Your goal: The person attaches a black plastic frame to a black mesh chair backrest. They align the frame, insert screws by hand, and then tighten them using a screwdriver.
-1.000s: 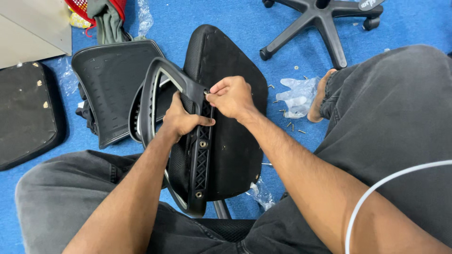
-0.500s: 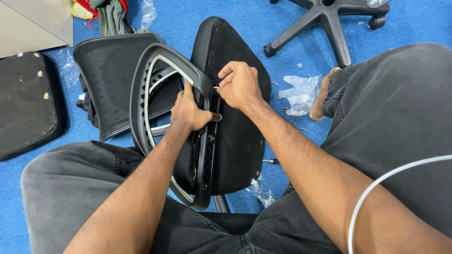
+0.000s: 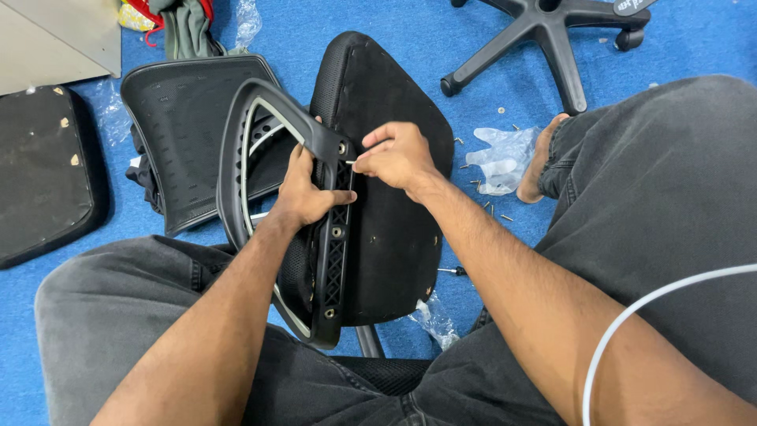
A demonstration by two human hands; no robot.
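A: Left hand [image 3: 303, 193]?

B: Grip clenched around the black chair armrest frame [image 3: 315, 229], fingers wrapped over its ribbed bar just below the upper screw hole. Frame stands tilted against the black seat pan [image 3: 386, 221], across the person's lap.

A: Right hand [image 3: 398, 158]?

B: At 2 o'clock from the left hand, nearly touching it. Grip pinched on a small screw [image 3: 349, 162], its tip at the frame's upper hole. Too small to tell whether it is seated.

A: Surroundings?

B: Blue floor [image 3: 473, 55]. Mesh backrest [image 3: 189, 134] at 10 o'clock of the frame, partly behind it. Flat black panel [image 3: 39, 173] at far 9 o'clock. Star-shaped chair base [image 3: 552, 31] at 1 o'clock, well apart. Clear plastic bag [image 3: 505, 158] at 3 o'clock beside a bare foot [image 3: 540, 162], loose screws scattered near it.
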